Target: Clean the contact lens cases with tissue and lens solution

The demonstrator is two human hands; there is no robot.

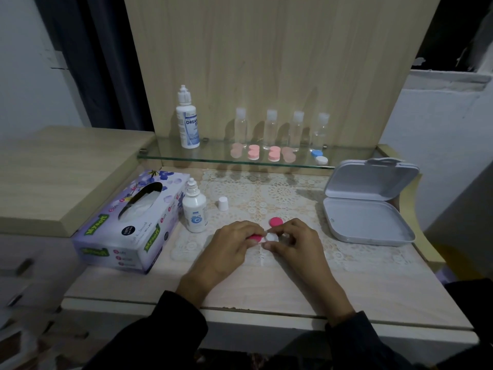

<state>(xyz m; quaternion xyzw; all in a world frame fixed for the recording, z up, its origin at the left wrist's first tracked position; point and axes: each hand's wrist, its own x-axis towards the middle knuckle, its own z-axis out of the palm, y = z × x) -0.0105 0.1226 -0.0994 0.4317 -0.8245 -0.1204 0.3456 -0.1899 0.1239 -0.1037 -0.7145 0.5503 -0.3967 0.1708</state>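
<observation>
Lens case (pixel 272 237), white, sits low over the lace mat (pixel 280 193) near the middle of the table (pixel 266 289), held between both hands. The right hand (pixel 296 241) pinches it, thumb under and curled fingers on top, so most of the case is hidden. The left hand (pixel 232 244) is curled round a pink cap (pixel 256 238) right against the case's left end; whether that cap is screwed on or already off cannot be told. A second pink cap (pixel 276 222) lies on the mat just behind the hands, apart from them. To the left stands a small solution bottle (pixel 194 212), upright, with a loose white cap (pixel 223 204) standing just right of it. A tissue box (pixel 130 222) lies beside the bottle at the table's left edge, tissue showing in its slot. On the right an open grey box (pixel 370 206) rests with its lid tilted back. Behind, a glass shelf (pixel 202 156) carries a big solution bottle (pixel 187 121), four clear bottles (pixel 271 129) in a row, pink cases (pixel 253 152) in front of them and a blue-and-white case (pixel 319 156) at the right end. Dark sleeves (pixel 170 324) cover both forearms.
</observation>
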